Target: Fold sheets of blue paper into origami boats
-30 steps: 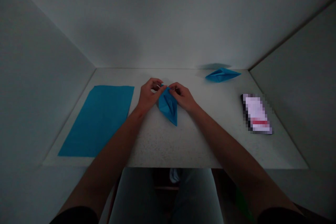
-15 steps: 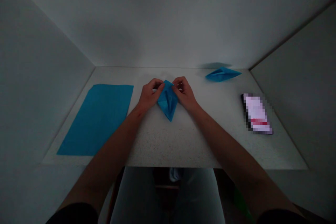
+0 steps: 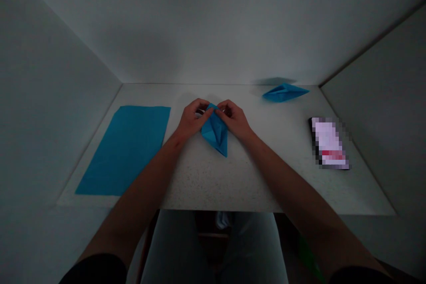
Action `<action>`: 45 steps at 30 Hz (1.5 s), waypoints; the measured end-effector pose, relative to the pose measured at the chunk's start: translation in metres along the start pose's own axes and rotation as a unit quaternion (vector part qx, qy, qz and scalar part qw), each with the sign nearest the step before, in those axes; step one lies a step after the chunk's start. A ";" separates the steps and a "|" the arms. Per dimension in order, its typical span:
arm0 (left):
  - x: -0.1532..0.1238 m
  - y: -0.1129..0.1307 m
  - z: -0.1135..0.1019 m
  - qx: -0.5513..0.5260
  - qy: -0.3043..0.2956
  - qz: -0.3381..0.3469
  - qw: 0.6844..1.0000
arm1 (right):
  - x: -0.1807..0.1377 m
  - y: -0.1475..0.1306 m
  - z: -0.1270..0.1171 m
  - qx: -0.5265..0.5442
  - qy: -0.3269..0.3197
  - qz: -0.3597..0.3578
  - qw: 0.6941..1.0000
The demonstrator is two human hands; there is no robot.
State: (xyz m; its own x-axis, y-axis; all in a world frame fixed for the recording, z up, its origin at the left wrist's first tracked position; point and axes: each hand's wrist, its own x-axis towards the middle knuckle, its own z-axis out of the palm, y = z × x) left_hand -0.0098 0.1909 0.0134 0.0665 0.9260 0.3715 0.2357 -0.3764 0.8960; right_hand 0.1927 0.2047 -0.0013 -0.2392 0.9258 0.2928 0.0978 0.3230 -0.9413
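Observation:
A folded blue paper boat [image 3: 217, 132] is held just above the middle of the table, its near point tilted toward me and its centre fold partly opened. My left hand [image 3: 195, 117] pinches its far end from the left, thumb on the upper face. From the right, my right hand [image 3: 233, 117] pinches the same far end, the two thumbs almost meeting. The fingertips behind the paper are hidden.
Flat blue paper [image 3: 128, 148] lies at the left of the white speckled table [image 3: 213, 186]. Another folded blue paper boat [image 3: 285, 92] sits at the back right, near the wall. A phone [image 3: 329, 143], its screen blurred, lies on the right.
Both thumbs have come closer together at the paper boat's far end. Its near point has swung slightly to the right. The view has shifted a little.

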 end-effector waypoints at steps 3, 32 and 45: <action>0.000 -0.001 0.000 -0.019 0.003 -0.005 1.000 | 0.000 0.001 0.001 0.005 0.003 0.004 1.000; 0.023 -0.040 -0.018 -0.226 0.224 -0.144 0.937 | -0.004 -0.009 -0.012 0.044 -0.036 -0.093 0.994; 0.016 -0.036 -0.011 -0.181 0.113 -0.064 0.975 | 0.015 0.014 -0.004 0.232 0.145 0.047 0.961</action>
State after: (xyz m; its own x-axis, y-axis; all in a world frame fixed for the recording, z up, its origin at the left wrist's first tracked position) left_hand -0.0281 0.2193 -0.0101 -0.1657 0.9519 0.2578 -0.1323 -0.2805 0.9507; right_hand 0.1942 0.2241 -0.0090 0.0349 0.9840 0.1746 -0.3524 0.1756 -0.9192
